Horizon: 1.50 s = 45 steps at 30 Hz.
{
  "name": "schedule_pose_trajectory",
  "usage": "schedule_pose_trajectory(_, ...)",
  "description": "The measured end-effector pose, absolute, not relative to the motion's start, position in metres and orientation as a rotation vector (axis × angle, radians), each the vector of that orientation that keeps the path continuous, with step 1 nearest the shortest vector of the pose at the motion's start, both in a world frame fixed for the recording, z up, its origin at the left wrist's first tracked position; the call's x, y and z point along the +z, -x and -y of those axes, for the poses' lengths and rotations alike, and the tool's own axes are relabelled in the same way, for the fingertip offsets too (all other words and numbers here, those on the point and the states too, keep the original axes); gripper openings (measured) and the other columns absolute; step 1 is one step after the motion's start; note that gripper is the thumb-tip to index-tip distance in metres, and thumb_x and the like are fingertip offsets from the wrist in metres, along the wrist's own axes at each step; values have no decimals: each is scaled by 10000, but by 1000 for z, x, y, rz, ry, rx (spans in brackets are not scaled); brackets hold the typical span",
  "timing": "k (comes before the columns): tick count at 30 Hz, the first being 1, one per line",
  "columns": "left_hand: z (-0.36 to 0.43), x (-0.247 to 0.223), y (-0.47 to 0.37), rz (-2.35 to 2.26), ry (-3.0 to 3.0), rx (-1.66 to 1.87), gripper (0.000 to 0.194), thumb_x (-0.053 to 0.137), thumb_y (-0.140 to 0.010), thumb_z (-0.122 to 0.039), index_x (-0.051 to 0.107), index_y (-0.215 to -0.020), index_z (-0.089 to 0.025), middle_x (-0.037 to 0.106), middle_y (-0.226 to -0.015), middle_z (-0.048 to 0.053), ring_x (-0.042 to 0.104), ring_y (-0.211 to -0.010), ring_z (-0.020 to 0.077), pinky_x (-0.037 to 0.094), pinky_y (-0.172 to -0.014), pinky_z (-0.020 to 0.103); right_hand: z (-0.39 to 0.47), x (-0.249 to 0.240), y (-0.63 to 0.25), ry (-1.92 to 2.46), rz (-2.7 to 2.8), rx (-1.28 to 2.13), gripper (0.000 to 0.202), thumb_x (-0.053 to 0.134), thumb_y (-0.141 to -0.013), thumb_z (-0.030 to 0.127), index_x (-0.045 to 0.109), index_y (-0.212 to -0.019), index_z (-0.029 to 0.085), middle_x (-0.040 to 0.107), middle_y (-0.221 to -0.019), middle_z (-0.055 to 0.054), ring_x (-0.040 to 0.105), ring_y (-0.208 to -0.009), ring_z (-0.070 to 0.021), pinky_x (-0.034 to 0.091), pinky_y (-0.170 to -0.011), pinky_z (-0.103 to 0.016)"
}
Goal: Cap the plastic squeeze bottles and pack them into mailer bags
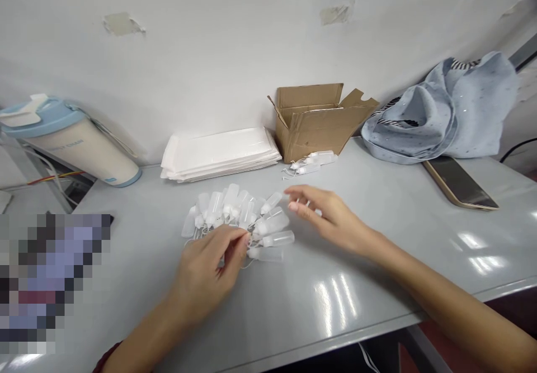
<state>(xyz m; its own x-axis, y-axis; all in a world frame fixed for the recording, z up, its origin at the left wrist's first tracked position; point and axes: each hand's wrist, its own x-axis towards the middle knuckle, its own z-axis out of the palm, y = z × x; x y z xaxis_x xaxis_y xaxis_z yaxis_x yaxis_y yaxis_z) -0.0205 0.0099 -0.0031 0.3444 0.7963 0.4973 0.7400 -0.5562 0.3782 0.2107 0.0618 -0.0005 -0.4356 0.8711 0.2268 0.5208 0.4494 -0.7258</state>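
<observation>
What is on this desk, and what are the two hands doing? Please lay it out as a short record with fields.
Left hand: thumb and index fingertip together over the bottle cluster; anything pinched is too small to tell
Right hand: fingers parted, just right of the cluster
Bottle cluster: small translucent plastic bottles with thin white cords
Smaller bottle group: before the open cardboard box
Left of box: stack of flat white packets
Far left: blue-lidded tumbler
Right: light-blue fabric bag, smartphone
</observation>
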Motion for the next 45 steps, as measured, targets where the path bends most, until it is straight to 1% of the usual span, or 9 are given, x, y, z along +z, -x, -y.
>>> schedule_pose_trajectory(3,-14,-13,24,-1389,-2940,1100,130,576,-830,-91,577,-715,-152,513,-512,-43,418,-433,96,338,-456,230,-87,-10,-230,1165,2091,321,251,479,-916,291,573,-1105,156,636,-1005,-108,606,-875,-208,502,-676,-308)
schedule_pose_trajectory(6,-16,-18,24,-1355,-3001,1057,142,605,-819,-103,564,-693,-153,526,-513,-39,421,-425,99,331,-452,236,-112,-22,-251,1164,2115,-100,252,465,-903,211,566,-1120,131,611,-1097,-161,557,-1029,-268,459,-878,-420)
schedule_pose_trajectory(12,-13,-16,23,-1389,-2767,1106,184,569,-862,-194,560,-683,-157,490,-506,-55,431,-424,76,325,-450,205,-138,-41,-272,1345,2194,-304,357,456,-840,91,547,-1182,130,585,-1175,-170,510,-1068,-316,439,-862,-473)
schedule_pose_trajectory(17,-12,-14,23,-1399,-2738,1148,211,542,-873,-173,532,-662,-167,462,-494,-68,397,-410,66,311,-442,194,-148,-52,-278,1355,2158,-308,358,444,-808,41,610,-1110,136,609,-1076,-166,511,-1026,-309,427,-857,-466)
schedule_pose_trajectory(23,-9,-12,22,-1416,-2766,1019,219,509,-881,-178,528,-663,-179,478,-506,-57,418,-428,86,324,-456,214,-152,-51,-283,1303,2053,-253,235,483,-865,159,659,-1017,192,631,-984,-128,546,-953,-275,446,-832,-444)
schedule_pose_trajectory(31,-9,-9,22,-1470,-2736,1033,226,496,-887,-189,537,-664,-191,504,-499,-57,429,-418,88,336,-453,212,-119,-26,-257,1178,1980,-37,216,508,-894,269,633,-1058,206,678,-987,-84,609,-932,-238,491,-794,-404)
schedule_pose_trajectory(36,-10,-7,22,-1594,-2469,927,103,497,-890,-224,590,-886,-181,617,-595,-58,516,-456,88,404,-472,194,-88,-9,-231,1065,2001,420,213,555,-881,277,639,-1058,195,672,-1007,-74,604,-902,-209,484,-792,-362)
schedule_pose_trajectory(39,-11,-4,22,-1650,-2319,847,173,486,-897,-257,571,-1029,-184,650,-641,-58,539,-478,94,444,-501,200,-75,-2,-222,980,2033,585,199,575,-873,265,641,-1045,189,670,-1005,-73,600,-925,-204,473,-823,-363)
schedule_pose_trajectory(45,-10,-3,23,-1638,-2263,762,209,462,-911,-278,566,-1071,-192,653,-656,-48,529,-473,101,448,-504,212,-66,1,-216,890,2095,691,190,570,-875,222,641,-1050,200,666,-974,-61,607,-920,-196,479,-814,-363)
